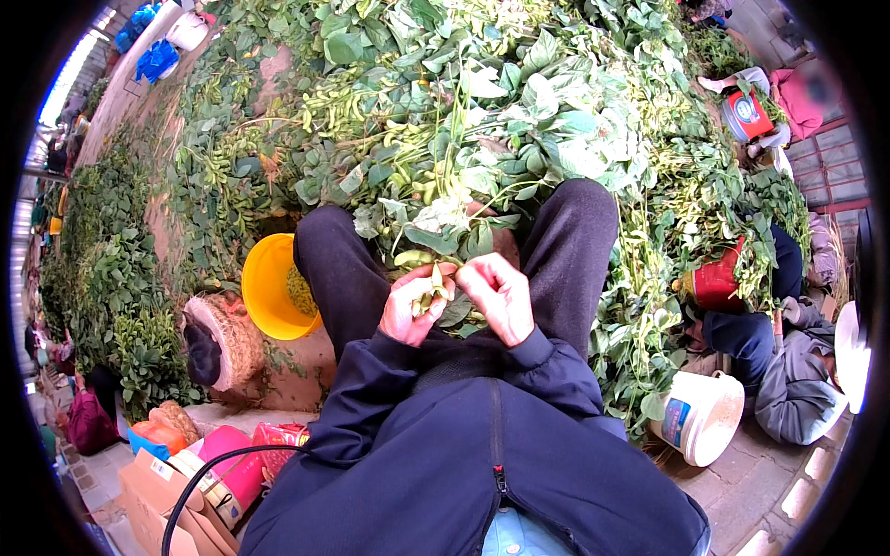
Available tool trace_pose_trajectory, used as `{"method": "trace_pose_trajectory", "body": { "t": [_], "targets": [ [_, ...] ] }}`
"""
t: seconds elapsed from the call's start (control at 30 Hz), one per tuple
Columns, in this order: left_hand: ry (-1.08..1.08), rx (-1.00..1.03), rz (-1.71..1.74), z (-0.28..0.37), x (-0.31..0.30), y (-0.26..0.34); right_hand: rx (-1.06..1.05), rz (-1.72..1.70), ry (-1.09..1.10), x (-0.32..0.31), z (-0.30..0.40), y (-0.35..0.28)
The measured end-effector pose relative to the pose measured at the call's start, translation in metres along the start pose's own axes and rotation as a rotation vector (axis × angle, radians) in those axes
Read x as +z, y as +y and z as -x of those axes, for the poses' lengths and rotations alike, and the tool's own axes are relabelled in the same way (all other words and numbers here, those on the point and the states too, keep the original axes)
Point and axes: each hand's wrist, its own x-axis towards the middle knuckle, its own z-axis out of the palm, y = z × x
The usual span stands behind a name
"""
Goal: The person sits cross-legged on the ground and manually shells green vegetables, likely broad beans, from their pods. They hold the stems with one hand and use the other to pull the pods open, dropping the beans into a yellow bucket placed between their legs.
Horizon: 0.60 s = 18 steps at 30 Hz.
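In the head view my left hand [414, 306] holds a few green soybean pods [435, 286] between thumb and fingers, over my lap. Close on its right, my right hand [495, 295] has thumb and forefinger pinched together at a pod end or stem; its other fingers are curled. A leafy soybean plant [445, 233] lies between my knees, just beyond both hands, with a plump pod [413, 258] near my left fingertips. Left of my knee stands a yellow plastic bucket [268, 288] with small pale green pods or beans [300, 290] in it.
Heaped soybean plants [487, 104] spread ahead and along both sides. A round straw seat [233, 340] is at left, cardboard boxes [170, 500] at lower left. A white bucket [699, 417] lies at right, near a co-worker in grey [793, 389]. Another person [799, 97] sits farther off.
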Motion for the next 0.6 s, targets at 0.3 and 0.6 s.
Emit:
{"method": "trace_pose_trajectory", "body": {
  "t": [0.3, 0.6],
  "targets": [
    [-0.020, 0.016, -0.013, 0.000, 0.004, 0.000, 0.202, -0.215, -0.149, -0.016, -0.012, 0.015],
    [0.103, 0.226, -0.267, -0.004, 0.003, -0.009, 0.010, -0.134, -0.019, -0.003, -0.009, 0.016]
  ]
}}
